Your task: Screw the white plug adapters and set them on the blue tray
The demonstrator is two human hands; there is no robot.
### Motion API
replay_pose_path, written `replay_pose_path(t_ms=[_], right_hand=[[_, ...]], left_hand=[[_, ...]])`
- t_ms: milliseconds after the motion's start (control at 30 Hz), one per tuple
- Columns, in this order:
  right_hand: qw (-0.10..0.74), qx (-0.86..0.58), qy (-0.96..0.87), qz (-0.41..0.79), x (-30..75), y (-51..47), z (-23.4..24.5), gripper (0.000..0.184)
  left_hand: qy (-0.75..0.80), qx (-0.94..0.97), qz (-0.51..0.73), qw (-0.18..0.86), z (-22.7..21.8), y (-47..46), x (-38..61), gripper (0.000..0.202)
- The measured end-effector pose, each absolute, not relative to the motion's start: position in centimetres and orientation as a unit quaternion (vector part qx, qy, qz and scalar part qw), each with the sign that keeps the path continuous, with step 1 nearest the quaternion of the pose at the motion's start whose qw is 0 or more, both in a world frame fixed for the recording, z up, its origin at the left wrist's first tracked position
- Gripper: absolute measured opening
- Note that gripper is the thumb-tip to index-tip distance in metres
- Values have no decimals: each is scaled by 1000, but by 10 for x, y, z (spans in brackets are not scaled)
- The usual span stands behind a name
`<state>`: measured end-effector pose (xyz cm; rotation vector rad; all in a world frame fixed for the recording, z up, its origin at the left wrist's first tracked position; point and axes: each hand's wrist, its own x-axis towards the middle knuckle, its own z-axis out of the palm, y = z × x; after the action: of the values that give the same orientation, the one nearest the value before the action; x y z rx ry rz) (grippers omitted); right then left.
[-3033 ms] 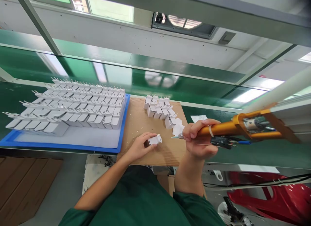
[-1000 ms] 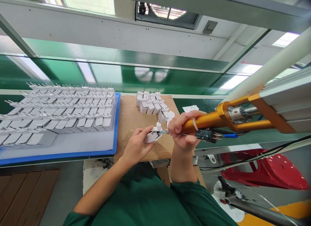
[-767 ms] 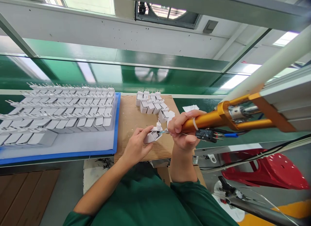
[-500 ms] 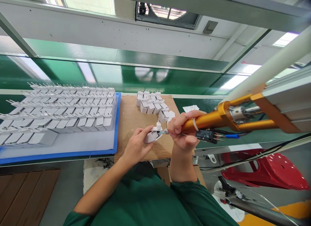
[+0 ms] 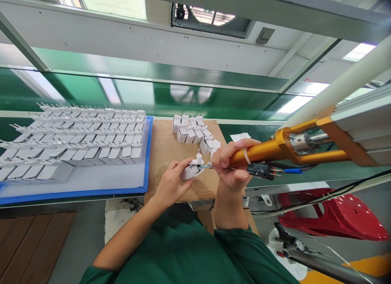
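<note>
Orange tool [image 5: 267,149] — glossy metal, white case [image 5: 190,172] — smooth plastic, matt cardboard [image 5: 163,143]

Not much to read here tbh. Only mark I can pick out is a small dark character [image 5: 205,226] on the brown cardboard box [image 5: 205,219] down low, maybe an 8 or a B, too tiny to call. The black switch [image 5: 260,171] on the orange tool [image 5: 255,154] looks faintly printed, but I can't make out any letters or numbers.
</note>
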<state>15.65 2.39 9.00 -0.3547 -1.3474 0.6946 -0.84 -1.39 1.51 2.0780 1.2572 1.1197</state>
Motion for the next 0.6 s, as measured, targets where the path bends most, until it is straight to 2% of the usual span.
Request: replay_pose_path(t_ms=[300, 600], right_hand=[[715, -148, -603, 321, 156, 22, 91, 49], [713, -120, -620, 306, 137, 22, 96, 51]], left_hand=[[465, 721, 424, 291, 11, -12, -9, 53], [404, 553, 516, 514, -16, -6, 14, 48]])
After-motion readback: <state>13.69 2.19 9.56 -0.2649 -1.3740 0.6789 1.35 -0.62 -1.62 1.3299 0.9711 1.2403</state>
